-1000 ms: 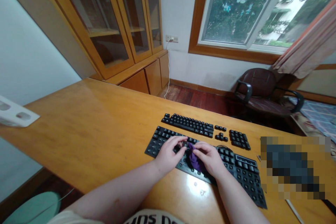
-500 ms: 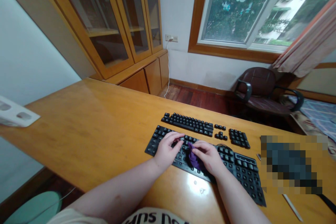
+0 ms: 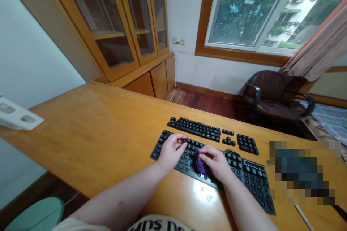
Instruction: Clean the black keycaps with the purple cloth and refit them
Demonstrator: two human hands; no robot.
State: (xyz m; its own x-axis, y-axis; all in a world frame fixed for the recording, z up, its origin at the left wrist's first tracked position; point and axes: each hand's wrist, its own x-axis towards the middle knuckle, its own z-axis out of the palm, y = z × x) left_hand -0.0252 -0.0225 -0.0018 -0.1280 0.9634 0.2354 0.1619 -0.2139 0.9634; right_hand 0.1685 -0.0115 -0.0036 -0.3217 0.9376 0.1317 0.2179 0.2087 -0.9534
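Keyboard base (image 3: 187,164) lies on desk (image 3: 108,126), many switches (image 3: 254,184) bare. Right hand (image 3: 215,161) pinches purple cloth (image 3: 201,166) over its middle. Left hand (image 3: 171,151) curled at upper keys (image 3: 193,143); can't tell if gripping one. Loose keycaps (image 3: 199,129) grouped just beyond.

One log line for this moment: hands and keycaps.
left hand: over black plastic keyboard, grip unclear | right hand: pinching crumpled purple cloth | loose black keycaps: grouped beyond keyboard on brown wooden desk
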